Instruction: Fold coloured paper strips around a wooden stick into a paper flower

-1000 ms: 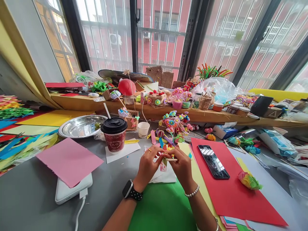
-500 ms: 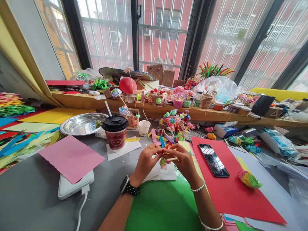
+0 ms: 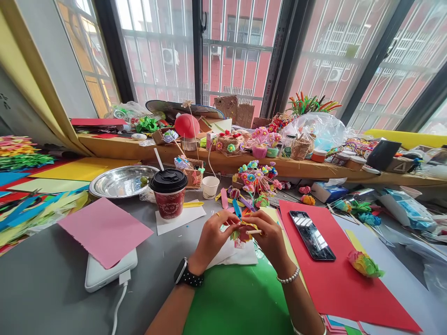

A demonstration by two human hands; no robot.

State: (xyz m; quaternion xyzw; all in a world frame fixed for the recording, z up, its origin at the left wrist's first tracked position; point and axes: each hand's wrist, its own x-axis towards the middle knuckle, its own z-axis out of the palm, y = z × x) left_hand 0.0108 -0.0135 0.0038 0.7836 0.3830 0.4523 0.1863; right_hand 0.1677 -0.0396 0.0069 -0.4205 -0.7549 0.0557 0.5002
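Together, the left hand [image 3: 213, 235] and right hand [image 3: 268, 237] pinch a small multicoloured paper flower [image 3: 240, 234] on a thin stick [image 3: 253, 231] above the desk [image 3: 52, 279], near a phone [image 3: 312, 234].

A lidded cup [image 3: 168, 193] was set on the surface [image 3: 42, 288] behind the left hand [image 3: 213, 236], a dish [image 3: 118, 182] was placed left of it, and a phone [image 3: 312, 228] was laid on a sheet [image 3: 349, 288] right of the right hand [image 3: 270, 238].

Bright daylight floods through the windows [image 3: 237, 56]; sharp centre, edges bent.
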